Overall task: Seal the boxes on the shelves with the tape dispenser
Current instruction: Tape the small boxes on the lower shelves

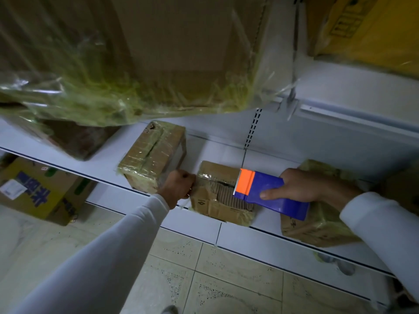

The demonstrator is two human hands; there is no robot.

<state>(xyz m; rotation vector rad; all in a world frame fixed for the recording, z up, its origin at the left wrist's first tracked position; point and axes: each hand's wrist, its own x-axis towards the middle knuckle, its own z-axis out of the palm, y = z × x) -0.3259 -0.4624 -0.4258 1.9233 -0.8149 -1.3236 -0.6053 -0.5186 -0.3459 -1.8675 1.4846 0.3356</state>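
At the front edge of the white shelf (267,240), a small cardboard box (221,196) is sitting with its top flaps not fully closed, a dark gap and ribbed brown material showing through the middle. The left hand (179,186) is curling tight against the box's left end, fingers bunched and pinching what looks like a strip of clear tape (205,177) running over that end. The right hand (303,186) is gripping the blue tape dispenser (272,193), fingers wrapped round its body, one finger lying flat along the blue side; the dispenser's orange front with its toothed blade is hanging right over the top of the box, near the gap. Whether the blade is actually touching the cardboard, I cannot tell. Both arms are reaching in wearing white sleeves (113,245). Just behind and to the left on the same shelf, a taped box (152,155) is standing, glossy with wrapping. At the right end of the shelf, under the right wrist, another wrapped box (322,223) is resting at the front edge. Farther left on the shelf a dark brown box (77,141) is lying in shadow. Overhead, a big carton in crinkled plastic film (136,64) is filling the upper shelf. Down on the tiled floor (226,279), at the left, a box with blue print (38,189) is sitting beneath the shelf.
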